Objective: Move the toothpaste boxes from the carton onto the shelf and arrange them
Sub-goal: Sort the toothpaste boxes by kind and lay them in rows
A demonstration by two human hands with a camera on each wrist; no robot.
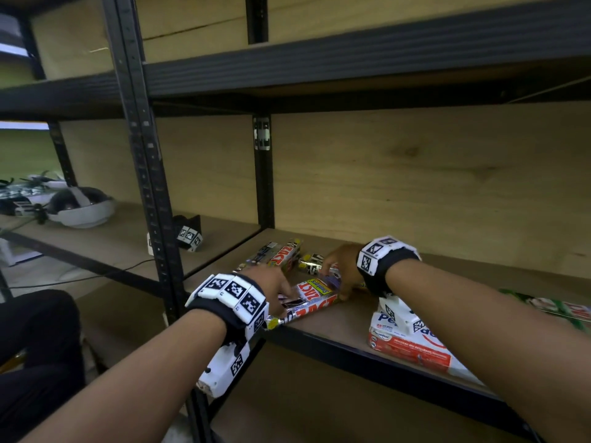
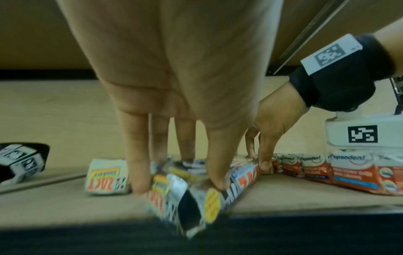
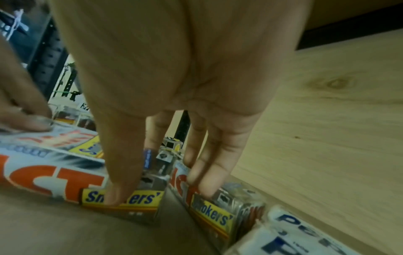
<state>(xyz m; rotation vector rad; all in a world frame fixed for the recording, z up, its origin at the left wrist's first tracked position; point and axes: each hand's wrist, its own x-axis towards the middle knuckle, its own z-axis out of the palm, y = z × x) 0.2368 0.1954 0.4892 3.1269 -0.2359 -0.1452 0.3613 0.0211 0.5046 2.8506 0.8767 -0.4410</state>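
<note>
Shelving unit (image 1: 150, 174): black metal uprights and beams, filling the whole head view; plywood back panels (image 1: 415, 174), pale with visible knots, behind each bay.

Shelf (image 1: 339, 327): brown board with a black front edge, running from centre to lower right of the head view. It carries all the toothpaste boxes seen.

Adjoining shelf (image 1: 105, 241): left of the centre upright, same level. White headset-like device (image 1: 80, 207) at far left; small black-and-white marker cube (image 1: 189, 235) near the upright; a dark cable trailing off the front.

Pepsodent boxes (image 1: 412, 346): white and red pack, lower right of the head view, lying flat near the front edge, under the right forearm.

Green pack (image 1: 550, 306): far right edge, blurred, contents not legible.

Zact box, front (image 1: 315, 300): white, orange and yellow, lying flat at centre, angled with one end over the shelf's front edge. Both hands are on it.

Zact boxes, rear (image 1: 281, 255): lying flat just behind, toward the back panel.

Left hand (image 1: 271, 282): grip closed on the near end of the front Zact box, fingers (image 2: 137, 172) and thumb straddling it.

Right hand (image 1: 339, 270): grip closed on the far end of that box, thumb (image 3: 122, 172) on the yellow "Smokers'" label, fingers down on the box beside it.
</note>
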